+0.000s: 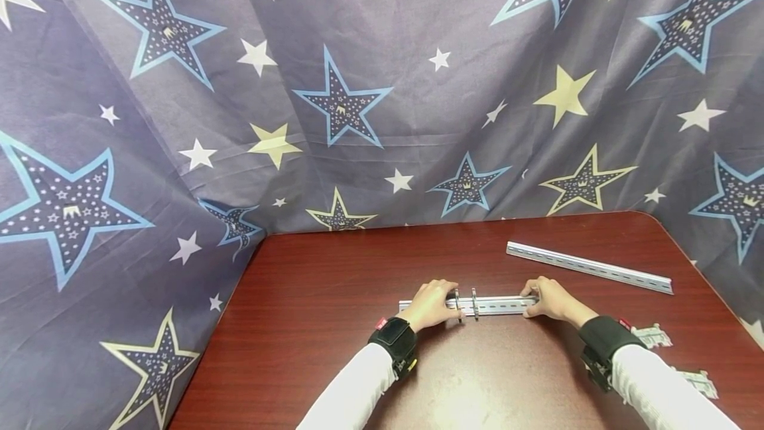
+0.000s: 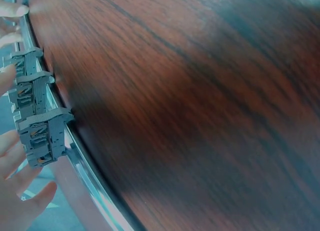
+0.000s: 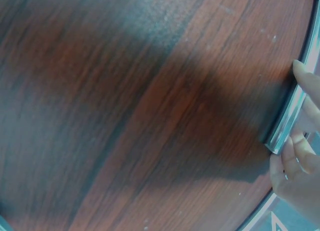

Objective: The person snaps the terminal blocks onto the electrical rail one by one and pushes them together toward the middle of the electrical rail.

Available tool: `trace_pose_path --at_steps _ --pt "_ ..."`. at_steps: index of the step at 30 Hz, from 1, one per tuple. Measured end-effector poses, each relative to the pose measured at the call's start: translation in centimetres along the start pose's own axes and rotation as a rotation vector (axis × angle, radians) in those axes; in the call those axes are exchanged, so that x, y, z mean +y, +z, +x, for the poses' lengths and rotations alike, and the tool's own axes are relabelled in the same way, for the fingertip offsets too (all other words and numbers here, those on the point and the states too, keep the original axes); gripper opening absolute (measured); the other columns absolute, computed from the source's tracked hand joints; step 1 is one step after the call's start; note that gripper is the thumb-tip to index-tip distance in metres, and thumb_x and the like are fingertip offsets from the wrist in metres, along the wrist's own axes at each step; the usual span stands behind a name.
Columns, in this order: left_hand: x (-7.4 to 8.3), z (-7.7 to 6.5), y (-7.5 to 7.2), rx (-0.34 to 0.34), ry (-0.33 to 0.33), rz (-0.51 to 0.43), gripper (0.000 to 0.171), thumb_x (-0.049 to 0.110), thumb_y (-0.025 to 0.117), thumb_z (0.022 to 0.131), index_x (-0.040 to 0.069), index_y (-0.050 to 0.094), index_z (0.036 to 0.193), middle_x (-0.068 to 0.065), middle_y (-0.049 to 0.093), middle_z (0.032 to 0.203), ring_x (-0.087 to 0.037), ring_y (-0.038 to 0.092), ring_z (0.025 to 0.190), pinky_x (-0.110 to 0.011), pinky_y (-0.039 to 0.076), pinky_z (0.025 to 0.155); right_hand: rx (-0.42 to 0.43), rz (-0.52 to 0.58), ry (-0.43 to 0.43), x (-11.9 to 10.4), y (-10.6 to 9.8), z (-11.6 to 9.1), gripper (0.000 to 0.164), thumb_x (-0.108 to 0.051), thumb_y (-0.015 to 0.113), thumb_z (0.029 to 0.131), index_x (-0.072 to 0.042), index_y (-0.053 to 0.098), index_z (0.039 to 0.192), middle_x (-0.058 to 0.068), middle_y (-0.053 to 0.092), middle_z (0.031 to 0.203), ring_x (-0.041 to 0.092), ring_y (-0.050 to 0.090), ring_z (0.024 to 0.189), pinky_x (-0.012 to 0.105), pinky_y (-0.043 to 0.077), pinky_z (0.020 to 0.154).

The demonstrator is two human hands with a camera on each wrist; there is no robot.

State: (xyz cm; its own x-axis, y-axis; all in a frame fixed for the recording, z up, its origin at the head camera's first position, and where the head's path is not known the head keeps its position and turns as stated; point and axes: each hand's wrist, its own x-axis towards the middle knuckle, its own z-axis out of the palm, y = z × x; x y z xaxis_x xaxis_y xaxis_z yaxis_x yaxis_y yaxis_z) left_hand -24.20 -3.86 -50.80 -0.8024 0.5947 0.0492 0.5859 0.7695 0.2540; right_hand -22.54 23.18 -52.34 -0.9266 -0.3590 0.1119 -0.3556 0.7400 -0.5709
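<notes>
A slotted metal DIN rail lies on the table between both hands. Thin grey terminal blocks sit across it left of its middle; in the left wrist view several dark terminal blocks stand close together on the rail. My left hand pinches the leftmost block seen from above, thumb at its near end and fingers at its far end. At the rail's right end, my right hand grips the rail by its two long edges. The right wrist view shows fingers against the rail by its cut end.
A second slotted rail lies slanted at the table's back right. Two flat, pale grey-green pieces lie by the right forearm, one partly covered by the sleeve. A star-patterned curtain hangs behind the reddish-brown table.
</notes>
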Motion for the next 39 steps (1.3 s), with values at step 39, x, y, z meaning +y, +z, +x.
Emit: trace_pose_path --at_steps 39 --pt "1.2 1.1 0.9 0.032 0.031 -0.026 0.053 0.036 0.073 0.066 0.011 0.06 0.11 0.0 0.065 0.101 -0.012 0.059 0.092 -0.028 0.04 0.079 -0.004 0.009 0.003 0.1 0.0 0.0 0.029 -0.012 0.079 0.053 -0.004 0.062 0.076 0.011 0.062 0.078 0.025 0.056 0.073 0.035 0.043 0.063"
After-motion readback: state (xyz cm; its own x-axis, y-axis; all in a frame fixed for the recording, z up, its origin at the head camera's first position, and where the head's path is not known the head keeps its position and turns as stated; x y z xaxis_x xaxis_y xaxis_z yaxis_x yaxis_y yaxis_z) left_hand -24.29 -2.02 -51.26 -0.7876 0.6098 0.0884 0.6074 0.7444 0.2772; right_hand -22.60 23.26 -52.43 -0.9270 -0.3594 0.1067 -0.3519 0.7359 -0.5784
